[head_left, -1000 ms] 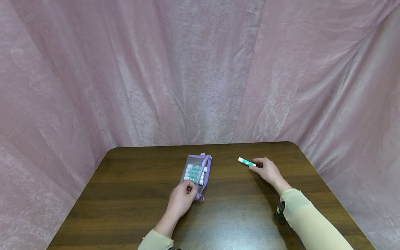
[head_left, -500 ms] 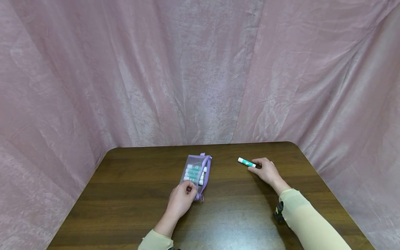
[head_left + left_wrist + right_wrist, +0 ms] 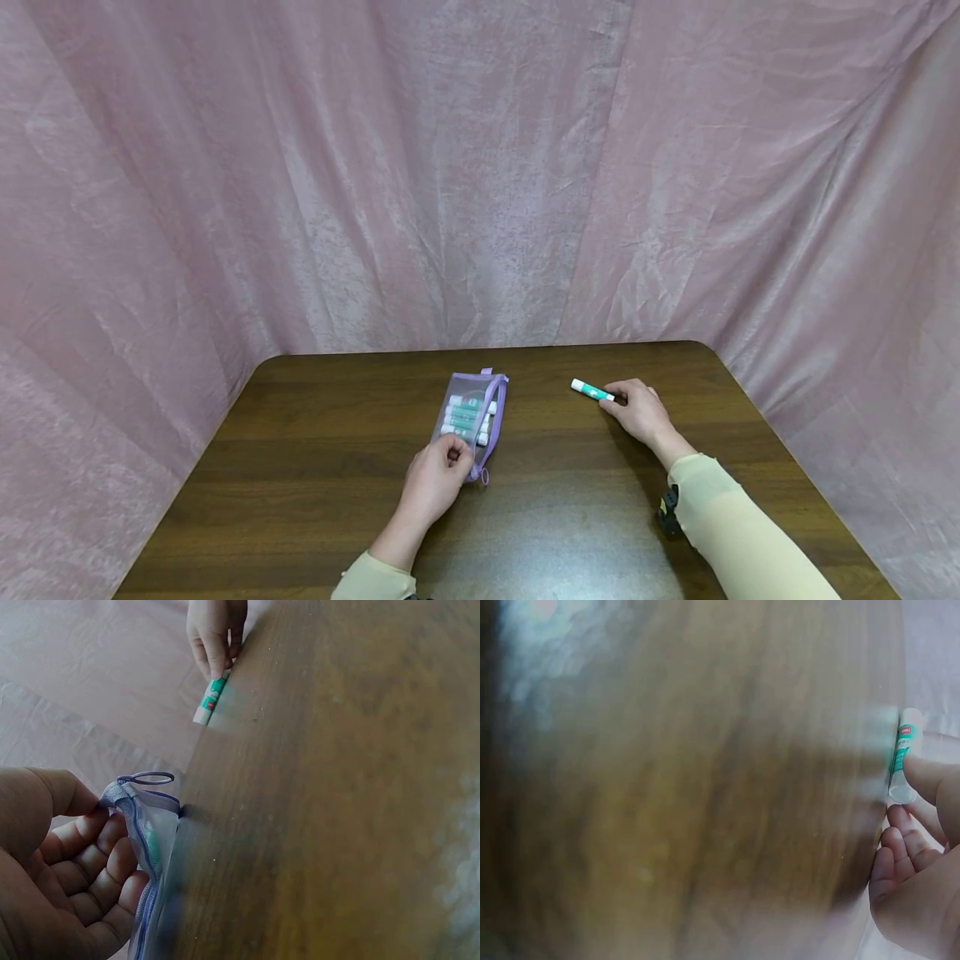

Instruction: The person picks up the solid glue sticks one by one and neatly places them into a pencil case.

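My left hand (image 3: 437, 477) pinches the near corner of a purple mesh zip pouch (image 3: 462, 384) between thumb and curled forefinger. In the left wrist view, the pouch (image 3: 166, 825) stands at the fingertips, its zipper edge towards the hand and a ring pull at the corner. Several green-and-white glue sticks (image 3: 465, 414) lie side by side inside, showing through the mesh. Further right, my right hand (image 3: 642, 411) holds the near end of a single glue stick (image 3: 589, 388) between thumb and fingers, down at the tabletop. The right wrist view has the thumb against this glue stick (image 3: 905, 742).
Both hands work over a brown wood-grain table (image 3: 315, 467) with rounded far corners. Pink velvety curtains (image 3: 480, 167) hang behind it and along the sides. A small dark device (image 3: 669, 510) is strapped at the right wrist, by the pale sleeve.
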The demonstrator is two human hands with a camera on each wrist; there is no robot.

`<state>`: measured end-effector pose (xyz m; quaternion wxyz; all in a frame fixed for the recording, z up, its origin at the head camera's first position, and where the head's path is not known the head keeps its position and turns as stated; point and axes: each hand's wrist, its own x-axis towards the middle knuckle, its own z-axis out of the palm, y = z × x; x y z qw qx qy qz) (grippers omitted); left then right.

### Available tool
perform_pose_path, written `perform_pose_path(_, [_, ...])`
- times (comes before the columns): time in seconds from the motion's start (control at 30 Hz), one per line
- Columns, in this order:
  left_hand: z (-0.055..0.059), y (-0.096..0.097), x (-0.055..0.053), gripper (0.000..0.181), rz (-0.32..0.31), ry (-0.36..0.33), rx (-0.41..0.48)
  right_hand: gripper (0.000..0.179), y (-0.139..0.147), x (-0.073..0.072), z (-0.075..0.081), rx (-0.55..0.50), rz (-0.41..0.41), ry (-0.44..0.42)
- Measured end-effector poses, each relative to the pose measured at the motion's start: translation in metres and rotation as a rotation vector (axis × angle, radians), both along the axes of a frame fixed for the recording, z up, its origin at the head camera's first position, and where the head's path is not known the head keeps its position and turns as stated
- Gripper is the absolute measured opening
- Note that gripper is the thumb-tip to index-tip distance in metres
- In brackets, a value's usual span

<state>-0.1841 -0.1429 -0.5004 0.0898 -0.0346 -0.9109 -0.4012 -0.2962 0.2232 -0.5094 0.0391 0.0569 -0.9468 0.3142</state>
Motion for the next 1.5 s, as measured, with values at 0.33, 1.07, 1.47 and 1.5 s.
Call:
perform_pose_path(0.33, [0.0022,0.0004,0.001,0.009,0.003,-0.015,0.006,0.034,0.0003,0.0001,-0.0006,0.019,0.0,0.018])
perform_pose_path(1.07, [0.0017,-0.0004,0.0003,0.009,-0.011,-0.018,0.011,0.03,-0.0048,-0.0024,-0.0007,0.032,-0.051,0.012])
perform_pose_path(1.47, [0.0009,0.0,0.0,0.009,-0.005,-0.013,0.004,0.028,-0.0034,-0.0034,-0.0021,0.035,-0.062,0.011])
perform_pose_path(1.5, [0.0008,0.0,0.0,0.009,-0.006,-0.012,0.004,0.028,-0.0033,-0.0029,-0.0012,0.034,-0.061,0.009])
